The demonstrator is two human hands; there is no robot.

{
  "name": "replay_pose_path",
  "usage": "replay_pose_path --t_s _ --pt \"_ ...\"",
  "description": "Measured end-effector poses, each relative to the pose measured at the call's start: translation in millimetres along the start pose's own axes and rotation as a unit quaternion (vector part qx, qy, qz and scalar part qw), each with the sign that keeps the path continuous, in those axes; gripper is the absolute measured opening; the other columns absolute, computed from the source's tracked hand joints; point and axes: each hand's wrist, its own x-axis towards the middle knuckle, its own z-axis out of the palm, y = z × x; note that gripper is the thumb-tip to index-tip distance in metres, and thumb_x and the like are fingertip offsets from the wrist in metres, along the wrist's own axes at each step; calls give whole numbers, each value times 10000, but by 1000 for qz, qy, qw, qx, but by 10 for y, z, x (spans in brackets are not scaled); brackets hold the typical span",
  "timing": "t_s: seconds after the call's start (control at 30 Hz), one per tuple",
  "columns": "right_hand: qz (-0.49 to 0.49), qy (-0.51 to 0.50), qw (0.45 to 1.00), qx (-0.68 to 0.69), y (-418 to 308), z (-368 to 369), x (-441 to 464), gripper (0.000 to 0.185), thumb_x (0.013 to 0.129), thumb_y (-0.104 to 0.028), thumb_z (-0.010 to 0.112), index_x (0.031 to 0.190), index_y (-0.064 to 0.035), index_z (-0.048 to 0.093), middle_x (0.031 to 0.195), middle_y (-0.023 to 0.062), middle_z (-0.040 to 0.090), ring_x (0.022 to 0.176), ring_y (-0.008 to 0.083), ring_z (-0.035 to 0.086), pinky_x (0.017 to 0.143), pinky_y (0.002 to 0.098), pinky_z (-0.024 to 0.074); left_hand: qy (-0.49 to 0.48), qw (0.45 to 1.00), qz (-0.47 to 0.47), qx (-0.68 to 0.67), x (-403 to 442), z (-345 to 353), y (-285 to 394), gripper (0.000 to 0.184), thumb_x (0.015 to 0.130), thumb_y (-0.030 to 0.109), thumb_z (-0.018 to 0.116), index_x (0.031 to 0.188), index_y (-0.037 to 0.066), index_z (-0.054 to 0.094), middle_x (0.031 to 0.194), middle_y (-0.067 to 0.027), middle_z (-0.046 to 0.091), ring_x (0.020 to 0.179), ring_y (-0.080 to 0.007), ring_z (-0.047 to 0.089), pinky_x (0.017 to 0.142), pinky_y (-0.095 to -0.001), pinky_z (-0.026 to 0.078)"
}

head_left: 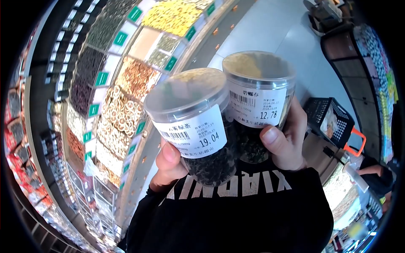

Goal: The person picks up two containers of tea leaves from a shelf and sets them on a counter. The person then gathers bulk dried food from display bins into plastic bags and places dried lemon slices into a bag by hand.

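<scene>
Two clear plastic jars of dark loose tea are held up side by side in front of my chest. My left hand (169, 163) is closed around the jar of green tea (213, 168), whose white label reads 19.04. This jar leans and overlaps the edge of the other one. In my right hand (284, 145) is the jar of Biluochun tea (252, 145), labelled 12.78, with my thumb pressed on its front. Both clear lids are on. Most of my fingers are hidden behind the jars.
To the left run sloped bins of dried goods, including yellow flowers (172, 17) and pale dried rings (120, 103), with green price tags. A black shopping basket (314, 110) with an orange handle stands at right. A person's arm (371, 170) shows at the far right.
</scene>
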Motion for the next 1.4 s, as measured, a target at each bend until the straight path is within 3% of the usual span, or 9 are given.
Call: replay_pose_path --t_s 0.2,0.3,0.43,0.6,0.87,0.93,1.17,1.27,1.4 --pt "-83 95 990 -66 97 -729 328 693 840 -195 804 1382 53 452 1219 119 617 1127 172 577 1002 329 445 -41 997 -42 52 919 377 -505 835 830 445 770 1457 29 409 1329 -145 597 1190 -251 599 1024 -391 469" --pt "60 131 980 -134 482 -1196 719 566 843 -209 808 1278 39 543 1072 82 661 983 131 597 893 295 491 35 976 -138 163 1318 219 -851 567 913 145 703 1401 12 447 1285 -108 606 1188 -201 578 1046 -344 439" --pt "79 149 970 -177 729 -1590 896 545 836 -222 817 1241 35 559 1014 90 673 933 141 623 851 294 508 -15 958 -107 266 1646 234 -1063 564 896 54 706 1396 9 449 1305 -93 591 1238 -178 539 1081 -343 404" --pt "53 203 950 -232 642 -2027 1527 589 808 -204 838 1236 37 512 1055 102 654 971 155 622 883 306 499 56 976 -68 199 2573 181 -1133 616 954 248 610 1442 -42 372 1310 -246 600 1237 -337 599 1041 -437 492" --pt "31 213 963 -161 77 -2655 2970 431 873 -127 739 1216 40 539 1071 91 654 980 148 620 902 307 489 -64 975 -187 102 4214 505 -1484 676 954 324 605 1441 -68 347 1294 -247 599 1225 -312 605 1053 -432 480" --pt "44 245 959 -132 -98 -2866 3281 395 876 -128 737 1194 30 565 1044 78 670 963 136 622 898 300 485 -81 978 -192 6 4674 644 -1383 551 968 230 628 1376 -81 429 1229 -180 644 1121 -213 649 953 -344 526" --pt "42 291 940 -174 -212 -3466 4056 431 866 -162 780 1189 35 574 1041 84 678 942 138 619 859 301 503 -100 957 -136 237 5793 1112 -1677 504 873 144 754 1295 -8 526 1156 -90 639 1065 -160 603 946 -310 473" --pt "73 360 910 -193 -145 -4074 4208 485 833 -188 814 1172 40 553 1004 103 679 896 154 635 806 295 519 -172 911 -106 359 6345 1253 -2043 491 850 193 791 1224 1 537 1152 -128 639 1087 -193 608 921 -332 478" --pt "138 418 870 -222 -16 -4895 4395 612 773 -190 857 1198 52 489 1040 136 652 932 184 629 824 311 517 -126 824 43 551 7065 1452 -2636 600 748 246 868 1210 19 559 1128 -139 633 1048 -252 628 923 -373 480"
